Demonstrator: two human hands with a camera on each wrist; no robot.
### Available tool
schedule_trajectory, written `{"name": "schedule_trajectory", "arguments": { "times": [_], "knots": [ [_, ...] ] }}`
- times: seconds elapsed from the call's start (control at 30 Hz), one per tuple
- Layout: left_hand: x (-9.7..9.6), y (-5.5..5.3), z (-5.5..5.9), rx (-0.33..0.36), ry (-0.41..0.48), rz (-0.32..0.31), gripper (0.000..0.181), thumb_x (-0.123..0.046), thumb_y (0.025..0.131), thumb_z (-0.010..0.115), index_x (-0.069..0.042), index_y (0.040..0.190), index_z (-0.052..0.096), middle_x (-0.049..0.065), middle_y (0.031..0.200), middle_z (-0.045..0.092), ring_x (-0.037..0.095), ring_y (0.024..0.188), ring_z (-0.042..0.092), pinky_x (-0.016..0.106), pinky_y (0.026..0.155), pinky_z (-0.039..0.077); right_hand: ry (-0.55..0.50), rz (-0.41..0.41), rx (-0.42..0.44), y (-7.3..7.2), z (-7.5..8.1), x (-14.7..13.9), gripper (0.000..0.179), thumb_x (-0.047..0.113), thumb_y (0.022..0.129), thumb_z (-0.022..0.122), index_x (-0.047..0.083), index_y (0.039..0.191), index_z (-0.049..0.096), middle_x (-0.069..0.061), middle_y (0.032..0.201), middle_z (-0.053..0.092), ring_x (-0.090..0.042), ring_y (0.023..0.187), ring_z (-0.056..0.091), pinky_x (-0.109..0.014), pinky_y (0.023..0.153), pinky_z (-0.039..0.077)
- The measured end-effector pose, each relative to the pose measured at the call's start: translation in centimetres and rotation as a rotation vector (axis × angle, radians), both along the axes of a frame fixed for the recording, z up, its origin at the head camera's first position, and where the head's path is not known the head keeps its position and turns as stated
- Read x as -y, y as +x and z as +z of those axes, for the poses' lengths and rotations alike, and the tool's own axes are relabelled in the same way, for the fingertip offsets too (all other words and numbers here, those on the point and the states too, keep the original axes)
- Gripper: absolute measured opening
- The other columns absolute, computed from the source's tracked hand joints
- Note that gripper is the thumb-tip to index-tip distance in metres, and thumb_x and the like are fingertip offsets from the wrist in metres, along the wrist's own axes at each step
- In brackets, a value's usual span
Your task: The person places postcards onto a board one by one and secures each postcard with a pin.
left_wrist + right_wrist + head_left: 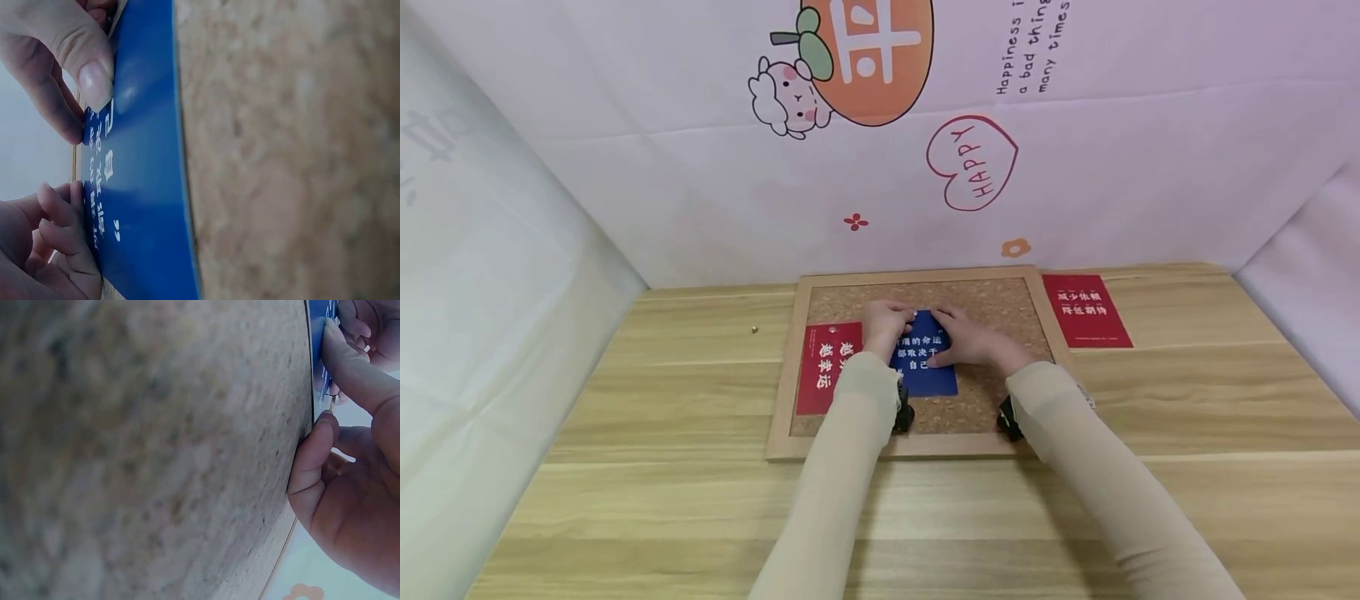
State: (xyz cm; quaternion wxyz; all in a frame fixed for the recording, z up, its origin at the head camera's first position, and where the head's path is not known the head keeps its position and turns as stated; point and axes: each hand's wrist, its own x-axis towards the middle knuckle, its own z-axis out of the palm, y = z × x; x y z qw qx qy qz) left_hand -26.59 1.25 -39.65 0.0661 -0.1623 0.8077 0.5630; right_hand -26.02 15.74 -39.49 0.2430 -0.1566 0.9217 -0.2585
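Observation:
A blue card with white lettering lies on the cork board. My left hand is at the card's upper left, fingers curled, with a small pale pushpin at its fingertips; the fingers hide much of it. At the card's right side, my right hand grips the card, its thumb pressing on the face and its other fingers at the top edge. A red card, partly hidden by the left arm, is on the board's left part with a clear pushpin near its top.
Another red card lies on the wooden table, right beside the board's wooden frame. A small pin-like thing is on the table left of the board. A printed white cloth stands behind.

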Motion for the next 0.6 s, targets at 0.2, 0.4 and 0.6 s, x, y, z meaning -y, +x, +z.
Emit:
{"name": "schedule_trajectory", "arguments": {
  "times": [0.2, 0.4, 0.6],
  "knots": [
    [0.15, -0.21, -0.1, 0.016, 0.02, -0.023, 0.023, -0.016, 0.093, 0.062, -0.006, 0.111, 0.072, 0.013, 0.104, 0.073, 0.004, 0.058, 0.052, 0.015, 0.054, 0.04, 0.003, -0.002, 0.003, -0.05, -0.14, 0.01, 0.091, 0.026, 0.09, 0.066, -0.001, 0.152, 0.006, -0.022, 0.16, -0.001, -0.042, 0.147, 0.005, -0.055, 0.118, 0.02],
    [0.29, -0.51, -0.32, 0.037, 0.018, -0.035, 0.024, -0.016, 0.091, 0.064, -0.006, 0.112, 0.071, 0.013, 0.101, 0.072, 0.004, 0.055, 0.051, 0.015, 0.051, 0.039, 0.003, -0.015, 0.014, -0.03, -0.16, 0.09, 0.091, 0.026, 0.09, 0.066, 0.0, 0.153, 0.006, -0.021, 0.16, -0.001, -0.042, 0.147, 0.006, -0.055, 0.118, 0.019],
    [0.37, -0.28, -0.02, 0.018, -0.039, -0.058, 0.023, -0.019, 0.092, 0.063, -0.007, 0.109, 0.073, 0.012, 0.099, 0.073, 0.006, 0.061, 0.056, 0.017, 0.058, 0.043, 0.001, -0.021, 0.019, 0.03, 0.02, 0.13, 0.091, 0.026, 0.09, 0.066, -0.001, 0.152, 0.005, -0.022, 0.16, -0.002, -0.043, 0.147, 0.005, -0.056, 0.118, 0.019]
  ]
}}
